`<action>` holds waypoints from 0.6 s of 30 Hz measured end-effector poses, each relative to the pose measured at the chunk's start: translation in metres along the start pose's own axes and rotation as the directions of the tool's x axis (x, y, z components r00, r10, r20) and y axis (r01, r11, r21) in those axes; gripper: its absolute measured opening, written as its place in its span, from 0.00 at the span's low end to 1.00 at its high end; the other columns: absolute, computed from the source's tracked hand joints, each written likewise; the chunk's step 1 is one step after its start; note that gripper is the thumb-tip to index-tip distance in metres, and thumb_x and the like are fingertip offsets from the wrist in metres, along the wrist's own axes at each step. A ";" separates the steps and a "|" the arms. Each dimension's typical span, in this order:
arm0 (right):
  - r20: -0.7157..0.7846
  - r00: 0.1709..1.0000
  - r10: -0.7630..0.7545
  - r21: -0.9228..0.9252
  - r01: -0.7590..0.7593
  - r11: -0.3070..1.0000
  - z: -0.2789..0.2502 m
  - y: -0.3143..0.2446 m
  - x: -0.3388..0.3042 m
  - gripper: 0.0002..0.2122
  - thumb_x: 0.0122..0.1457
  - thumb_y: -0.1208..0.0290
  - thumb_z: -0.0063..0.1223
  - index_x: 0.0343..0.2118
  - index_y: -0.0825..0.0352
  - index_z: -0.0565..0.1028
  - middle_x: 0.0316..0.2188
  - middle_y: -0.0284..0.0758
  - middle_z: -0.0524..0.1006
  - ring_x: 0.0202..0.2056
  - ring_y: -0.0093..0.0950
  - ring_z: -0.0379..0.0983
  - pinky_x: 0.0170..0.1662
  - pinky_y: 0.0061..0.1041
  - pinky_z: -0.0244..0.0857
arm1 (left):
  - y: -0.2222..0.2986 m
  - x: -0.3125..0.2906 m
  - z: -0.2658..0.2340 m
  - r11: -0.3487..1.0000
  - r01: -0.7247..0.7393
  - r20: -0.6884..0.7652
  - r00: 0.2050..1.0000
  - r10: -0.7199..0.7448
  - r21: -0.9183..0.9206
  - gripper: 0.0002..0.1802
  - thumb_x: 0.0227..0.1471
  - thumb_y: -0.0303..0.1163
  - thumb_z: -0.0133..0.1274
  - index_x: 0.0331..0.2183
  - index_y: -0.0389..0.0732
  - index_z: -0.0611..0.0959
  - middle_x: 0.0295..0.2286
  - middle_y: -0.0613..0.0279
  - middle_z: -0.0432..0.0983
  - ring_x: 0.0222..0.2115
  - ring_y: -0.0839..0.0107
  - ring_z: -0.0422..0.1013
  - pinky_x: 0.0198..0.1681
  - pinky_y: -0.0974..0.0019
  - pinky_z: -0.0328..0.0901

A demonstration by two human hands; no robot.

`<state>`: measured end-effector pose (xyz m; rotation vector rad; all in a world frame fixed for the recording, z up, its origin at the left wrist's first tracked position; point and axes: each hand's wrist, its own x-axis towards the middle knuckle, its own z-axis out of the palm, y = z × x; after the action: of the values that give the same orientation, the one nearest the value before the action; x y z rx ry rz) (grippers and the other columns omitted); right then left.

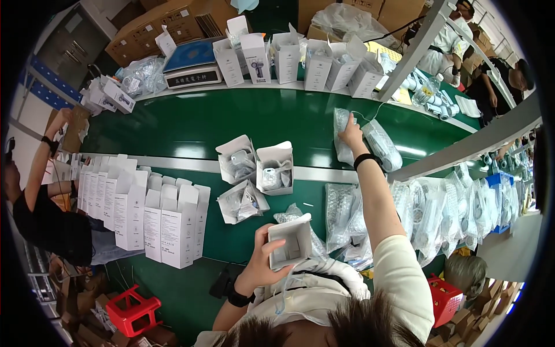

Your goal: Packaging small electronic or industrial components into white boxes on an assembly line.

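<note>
Close to my body, my left hand (261, 261) is wrapped round an open white cardboard box (295, 230), whose visible inside looks bare. My right arm stretches forward over the green belt (231, 111). At its end, my right hand (351, 136) is closed on the edge of a bubble-wrapped packet (341, 151); its contents are blurred by the wrap. Just right of it lies a second wrapped packet (381, 144), with a thin white cord (377, 112) near its top. Three open boxes stand ahead of my left hand, including a filled box (274, 155) holding bagged parts.
Rows of white boxes (167, 228) stand at the left. Many bagged items (425, 214) line the right side, beneath a metal post (451, 159). Beyond the belt are more open boxes (286, 58) and a weighing scale (193, 72). A co-worker (55, 214) sits at far left.
</note>
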<state>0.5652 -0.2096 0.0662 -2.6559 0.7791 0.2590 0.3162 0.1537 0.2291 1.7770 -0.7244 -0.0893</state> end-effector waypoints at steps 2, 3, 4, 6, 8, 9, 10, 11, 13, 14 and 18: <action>-0.023 0.995 -0.092 0.140 0.095 0.986 -0.003 -0.001 -0.006 0.45 0.40 0.65 0.57 0.59 0.60 0.39 0.41 0.52 0.67 0.37 0.46 0.68 0.42 0.35 0.63 | 0.002 -0.006 -0.005 0.999 0.036 -0.028 0.999 -0.035 0.010 0.37 0.30 0.26 0.61 0.46 0.49 0.64 0.48 0.48 0.50 0.47 0.50 0.57 0.46 0.56 0.57; -0.039 0.991 -0.130 0.207 0.135 0.969 -0.008 0.000 -0.014 0.46 0.39 0.66 0.56 0.59 0.60 0.37 0.41 0.53 0.66 0.37 0.46 0.68 0.42 0.35 0.63 | 0.002 -0.008 -0.009 0.996 0.086 -0.001 0.996 -0.086 0.012 0.37 0.30 0.27 0.61 0.46 0.48 0.64 0.47 0.47 0.51 0.47 0.51 0.57 0.46 0.57 0.57; -0.086 0.977 -0.197 0.303 0.214 0.929 -0.017 0.005 -0.019 0.45 0.40 0.69 0.55 0.58 0.60 0.38 0.42 0.52 0.66 0.37 0.44 0.68 0.42 0.34 0.63 | 0.001 -0.008 -0.012 0.991 0.134 0.032 0.990 -0.134 0.015 0.36 0.30 0.27 0.62 0.45 0.48 0.64 0.47 0.46 0.52 0.47 0.51 0.57 0.46 0.57 0.58; -0.120 0.934 -0.337 0.620 0.335 0.709 -0.063 -0.006 -0.057 0.40 0.41 0.73 0.52 0.58 0.60 0.42 0.43 0.48 0.66 0.39 0.40 0.68 0.42 0.32 0.64 | 0.003 -0.011 -0.010 0.980 0.198 0.048 0.979 -0.199 0.022 0.36 0.30 0.28 0.62 0.45 0.47 0.65 0.46 0.46 0.53 0.47 0.52 0.57 0.45 0.58 0.58; -0.108 0.904 -0.414 0.805 0.323 0.497 -0.108 -0.027 -0.115 0.38 0.43 0.76 0.50 0.57 0.60 0.43 0.43 0.45 0.66 0.40 0.37 0.68 0.43 0.30 0.64 | -0.012 -0.015 0.001 0.953 0.208 -0.006 0.977 -0.212 0.221 0.35 0.29 0.28 0.63 0.42 0.44 0.64 0.46 0.44 0.55 0.46 0.52 0.58 0.46 0.57 0.58; -0.013 0.931 -0.365 0.954 0.121 0.275 -0.131 -0.033 -0.149 0.35 0.45 0.77 0.48 0.56 0.60 0.45 0.43 0.41 0.66 0.41 0.34 0.67 0.43 0.30 0.64 | -0.020 -0.015 0.006 0.927 0.202 -0.020 0.978 -0.206 0.315 0.34 0.29 0.28 0.63 0.41 0.42 0.64 0.46 0.44 0.56 0.46 0.53 0.59 0.46 0.57 0.58; 0.095 0.936 -0.339 0.995 -0.095 0.018 -0.142 -0.037 -0.182 0.32 0.47 0.78 0.47 0.56 0.60 0.47 0.43 0.37 0.67 0.42 0.31 0.67 0.44 0.29 0.64 | -0.026 -0.015 0.009 0.927 0.205 -0.016 0.977 -0.211 0.314 0.34 0.29 0.28 0.63 0.41 0.42 0.64 0.46 0.44 0.56 0.46 0.53 0.59 0.46 0.57 0.58; 0.110 0.930 -0.350 0.986 -0.147 -0.081 -0.146 -0.038 -0.213 0.30 0.49 0.78 0.46 0.55 0.60 0.49 0.43 0.36 0.66 0.42 0.30 0.66 0.45 0.29 0.63 | -0.031 -0.015 0.014 0.930 0.212 -0.073 0.977 -0.199 0.302 0.34 0.29 0.27 0.63 0.39 0.42 0.62 0.47 0.43 0.56 0.46 0.52 0.59 0.45 0.56 0.59; 0.139 0.941 -0.309 0.958 -0.206 -0.198 -0.134 -0.038 -0.267 0.26 0.51 0.77 0.46 0.53 0.60 0.52 0.44 0.33 0.65 0.43 0.28 0.65 0.46 0.29 0.63 | -0.038 -0.016 0.026 0.936 0.219 -0.186 0.967 -0.172 0.275 0.34 0.28 0.26 0.64 0.36 0.40 0.60 0.47 0.42 0.56 0.45 0.51 0.60 0.45 0.54 0.59; 0.157 0.954 -0.254 0.951 -0.216 -0.222 -0.123 -0.041 -0.291 0.25 0.52 0.76 0.47 0.52 0.60 0.52 0.44 0.33 0.64 0.44 0.28 0.64 0.46 0.29 0.62 | -0.039 -0.019 0.032 0.938 0.215 -0.178 0.969 -0.170 0.273 0.34 0.28 0.26 0.64 0.36 0.40 0.60 0.47 0.42 0.56 0.45 0.51 0.60 0.45 0.54 0.59; 0.072 0.997 -0.035 0.946 -0.080 -0.316 -0.066 -0.065 -0.339 0.26 0.49 0.79 0.51 0.50 0.61 0.53 0.46 0.36 0.62 0.48 0.29 0.59 0.49 0.28 0.56 | -0.048 -0.028 0.045 0.959 0.267 -0.275 0.933 -0.233 0.092 0.35 0.28 0.24 0.64 0.34 0.40 0.57 0.49 0.41 0.55 0.44 0.52 0.61 0.44 0.54 0.59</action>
<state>0.3244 -0.0198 0.2371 -0.8234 0.5156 -0.2786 0.2953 0.1375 0.1630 1.9529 -0.3154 0.0222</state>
